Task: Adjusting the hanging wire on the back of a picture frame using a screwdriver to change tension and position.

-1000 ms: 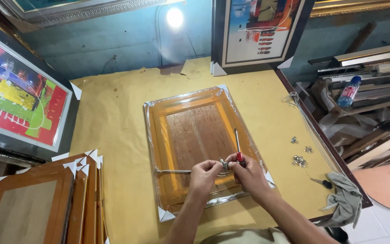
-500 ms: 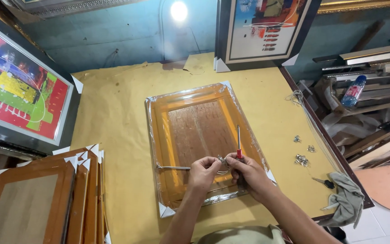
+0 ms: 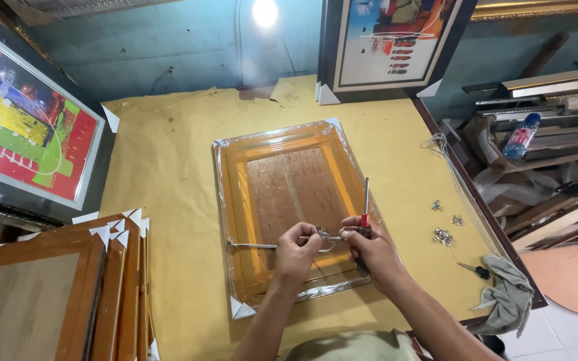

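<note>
A plastic-wrapped wooden picture frame [image 3: 289,160] lies face down on the yellow-papered table [image 3: 168,167]. A thin wire [image 3: 255,245] runs across its lower part. My left hand [image 3: 297,253] pinches a small metal ring fitting [image 3: 324,238] on that wire. My right hand [image 3: 368,249] is closed around a red-handled screwdriver [image 3: 365,204], its shaft pointing up and away from me, and its fingers also touch the wire by the fitting.
Small metal fittings [image 3: 444,235] lie on the table to the right, beside a grey rag [image 3: 508,294]. A stack of wooden frames [image 3: 55,294] stands at the lower left. Framed paintings lean at the left [image 3: 25,134] and at the back [image 3: 389,40]. Moulding strips and a bottle [image 3: 522,135] lie at the right.
My hands stay at the wire fitting with only slight finger movement. The view has shifted a little.
</note>
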